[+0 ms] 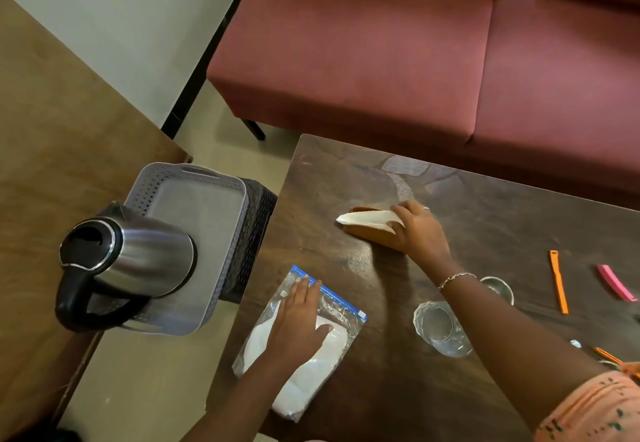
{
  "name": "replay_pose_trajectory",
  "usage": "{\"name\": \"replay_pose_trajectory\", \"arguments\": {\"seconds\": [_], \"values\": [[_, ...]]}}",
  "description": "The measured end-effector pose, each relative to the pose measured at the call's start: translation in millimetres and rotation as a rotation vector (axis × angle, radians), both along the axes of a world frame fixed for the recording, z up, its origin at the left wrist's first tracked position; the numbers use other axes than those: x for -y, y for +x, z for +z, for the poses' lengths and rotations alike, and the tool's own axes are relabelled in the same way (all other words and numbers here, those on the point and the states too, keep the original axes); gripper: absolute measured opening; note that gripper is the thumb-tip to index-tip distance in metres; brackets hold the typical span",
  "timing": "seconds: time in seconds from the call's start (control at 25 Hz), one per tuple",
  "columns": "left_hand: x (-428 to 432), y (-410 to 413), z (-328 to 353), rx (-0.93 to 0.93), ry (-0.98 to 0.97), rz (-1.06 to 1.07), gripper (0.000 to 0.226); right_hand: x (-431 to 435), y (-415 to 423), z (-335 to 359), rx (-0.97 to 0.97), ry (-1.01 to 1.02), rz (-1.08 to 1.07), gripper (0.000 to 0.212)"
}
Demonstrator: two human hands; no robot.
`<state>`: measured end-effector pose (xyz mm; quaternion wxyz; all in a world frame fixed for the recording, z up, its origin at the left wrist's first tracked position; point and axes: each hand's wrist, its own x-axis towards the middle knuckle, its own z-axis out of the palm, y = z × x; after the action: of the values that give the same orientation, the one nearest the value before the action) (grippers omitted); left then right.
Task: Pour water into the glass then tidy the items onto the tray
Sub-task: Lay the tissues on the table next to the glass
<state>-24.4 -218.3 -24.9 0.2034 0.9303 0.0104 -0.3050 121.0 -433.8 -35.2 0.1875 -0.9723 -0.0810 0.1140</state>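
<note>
Head view, looking down on a dark wooden table (485, 234) with a red sofa (398, 43) behind it. The left hand (298, 324) lies flat, fingers spread, pressed on a clear zip bag (332, 348) of white powder at the table's near left edge; the bag's long axis runs from the blue zip strip, at the far end, back toward the person. The right hand (419, 230) is closed over one end of a brown paper holder with a white napkin (367, 218) — its long axis lies roughly left to right, the pointed tip aimed left toward the tray. A bracelet (453, 279) circles the right wrist.

The glass (441, 329) stands upright on the table, between the two forearms, just beside a smaller steel cup (498, 287) partly hidden by the right arm. Whether the glass holds water cannot be told.

The grey tray (197, 234) rests on a dark woven basket (256, 227) left of the table — its long axis runs near to far. A steel kettle (128, 261) stands on the tray's near left corner, black handle toward the person. An orange stick (558, 280) and a pink clip (616, 282) lie at the table's right.
</note>
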Motion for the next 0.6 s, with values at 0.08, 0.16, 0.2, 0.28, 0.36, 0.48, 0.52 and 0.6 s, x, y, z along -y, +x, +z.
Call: {"name": "replay_pose_trajectory", "arguments": {"seconds": [0.08,0.16,0.2,0.28,0.36,0.48,0.52,0.6], "values": [[-6.2,-4.5,-3.2,-0.006,0.035,-0.006,0.073,-2.0,3.8,1.5,-0.084,-0.047,0.036,0.059],[-9.7,-8.7,-6.4,-0.017,0.049,-0.005,0.074,-8.3,9.1,-0.5,-0.19,-0.148,0.097,0.078],[-11.4,-10.7,-8.5,-0.023,0.053,-0.01,0.074,-12.5,10.4,-2.7,-0.216,-0.192,0.111,0.08],[-14.1,-14.9,-13.7,-0.039,0.071,-0.026,0.074,-20.5,9.0,-8.9,-0.198,-0.242,0.103,0.069],[-16.2,-19.8,-18.6,-0.051,0.098,-0.008,0.073,-24.9,5.0,-13.1,-0.127,-0.246,0.068,0.047],[-24.9,-23.9,-24.7,-0.008,0.188,0.173,0.069,-25.9,-4.3,-11.6,-0.116,-0.192,0.027,0.038],[-30.4,-23.5,-26.4,0.003,0.221,0.272,0.068,-25.7,-8.8,-10.0,-0.123,-0.167,0.016,0.039],[-43.7,-21.2,-30.3,-0.051,0.275,0.404,0.067,-26.2,-19.5,-6.8,-0.125,-0.13,0.008,0.041]]}}
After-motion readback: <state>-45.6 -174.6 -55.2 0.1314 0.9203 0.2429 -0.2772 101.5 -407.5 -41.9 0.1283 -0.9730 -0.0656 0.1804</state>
